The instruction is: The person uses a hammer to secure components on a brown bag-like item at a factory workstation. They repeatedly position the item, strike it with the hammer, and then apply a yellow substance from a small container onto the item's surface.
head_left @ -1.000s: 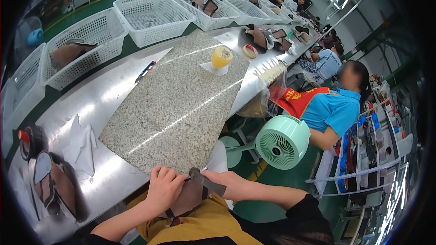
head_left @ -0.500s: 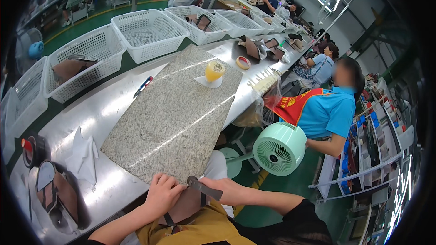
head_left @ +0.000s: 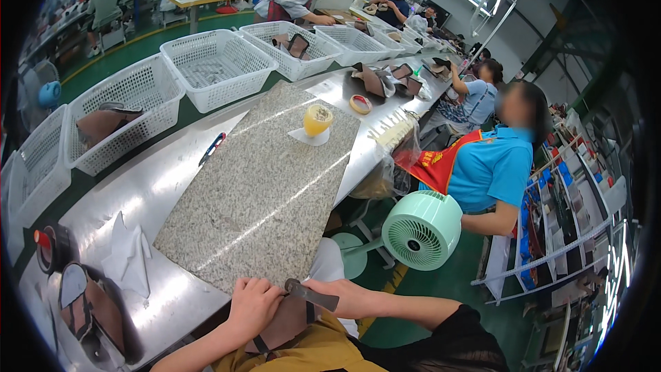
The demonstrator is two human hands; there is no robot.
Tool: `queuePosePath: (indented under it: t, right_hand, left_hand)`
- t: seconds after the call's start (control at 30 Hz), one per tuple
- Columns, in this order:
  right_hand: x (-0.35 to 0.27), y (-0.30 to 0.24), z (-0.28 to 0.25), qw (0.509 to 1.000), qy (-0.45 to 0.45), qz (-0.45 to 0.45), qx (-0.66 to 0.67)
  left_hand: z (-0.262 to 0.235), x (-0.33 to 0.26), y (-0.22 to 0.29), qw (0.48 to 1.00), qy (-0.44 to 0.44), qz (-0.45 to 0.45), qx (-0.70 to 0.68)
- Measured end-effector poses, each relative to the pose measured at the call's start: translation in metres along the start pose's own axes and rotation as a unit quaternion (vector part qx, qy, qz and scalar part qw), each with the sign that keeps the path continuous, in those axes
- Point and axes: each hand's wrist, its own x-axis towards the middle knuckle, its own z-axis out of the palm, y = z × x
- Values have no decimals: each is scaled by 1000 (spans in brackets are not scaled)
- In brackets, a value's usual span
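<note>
Close to my body, at the near edge of the stone slab (head_left: 255, 193), both hands are over a brown shoe upper (head_left: 286, 326) lying against my mustard apron (head_left: 310, 348). My left hand (head_left: 255, 303) grips the upper's top edge, fingers curled over it. In my right hand (head_left: 344, 296) is a dark metal hammer (head_left: 315, 295), its flared end pointing right and its narrower end next to my left fingertips. Its handle is hidden. Another brown shoe upper (head_left: 96, 310) lies on the metal table at lower left.
A yellow cup (head_left: 318, 120) on white paper and a pen (head_left: 213, 148) lie on the slab. White crates (head_left: 217, 62) line the far side. Tape rolls (head_left: 360, 104) and a white cloth (head_left: 128, 255) are on the table. A mint fan (head_left: 421, 231) and a co-worker (head_left: 492, 172) are at right.
The view has shifted slightly, so the table sits lower. My hands stay together at the upper with the hammer. Across the crates, a person now reaches an arm forward.
</note>
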Motion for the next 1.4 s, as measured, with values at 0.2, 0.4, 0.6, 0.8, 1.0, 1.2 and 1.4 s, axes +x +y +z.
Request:
queuePosePath:
  t: [0.2, 0.4, 0.6, 0.8, 1.0, 1.2, 1.4]
  right_hand:
    - [17, 16, -8, 987, 121, -31, -97]
    - [73, 43, -26, 927, 243, -110, -265]
    - [87, 40, -37, 871, 303, -202, -328]
    - [46, 17, 3, 970, 42, -218, -102]
    - [41, 35, 19, 983, -46, -166, -60]
    - [38, 35, 18, 990, -64, -126, 27]
    - [36, 41, 15, 993, -33, -108, 44]
  left_hand:
    - [4, 0, 0, 1000, 1, 0, -2]
    - [4, 1, 3, 1000, 10, -1, 9]
    - [3, 4, 8, 1000, -1, -12, 1]
    - [-6, -6, 18, 991, -31, -82, -96]
    - [-12, -11, 24, 958, -63, -149, -236]
    - [-21, -13, 20, 888, -147, -268, -345]
    - [-35, -8, 20, 924, -184, -239, -236]
